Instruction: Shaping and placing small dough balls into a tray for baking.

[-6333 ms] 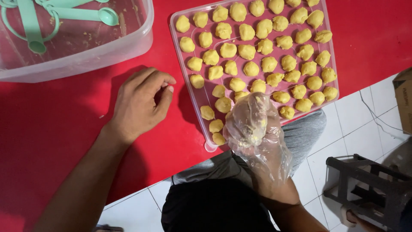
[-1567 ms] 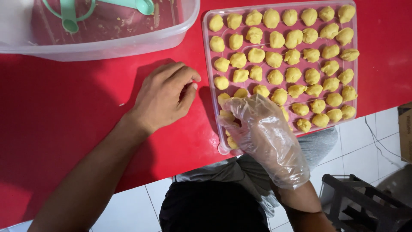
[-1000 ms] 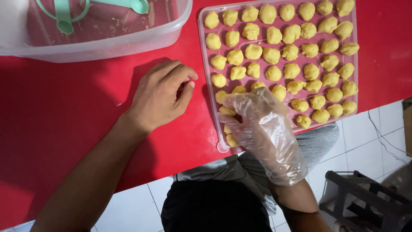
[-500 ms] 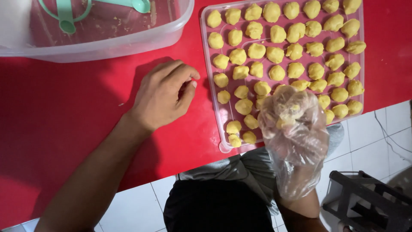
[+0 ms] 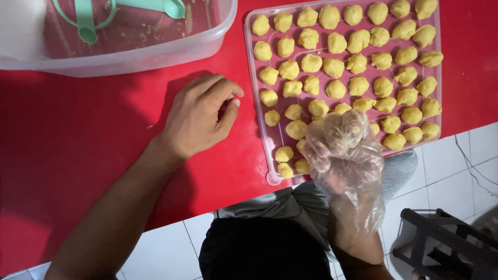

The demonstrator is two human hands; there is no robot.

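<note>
The yellow dough lump (image 5: 346, 130) sits pinched in the curled fingers of the gloved right hand (image 5: 340, 155), now lifted off the clear tray (image 5: 258, 136) of dough balls (image 5: 336, 89) (a second ago it pressed among them); the left hand (image 5: 199, 116), fingers loosely curled, stays empty on the red table (image 5: 78, 145)

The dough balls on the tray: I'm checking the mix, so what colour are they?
Pale yellow dough balls, seen in the head view, on a clear tray over the red table.
</note>
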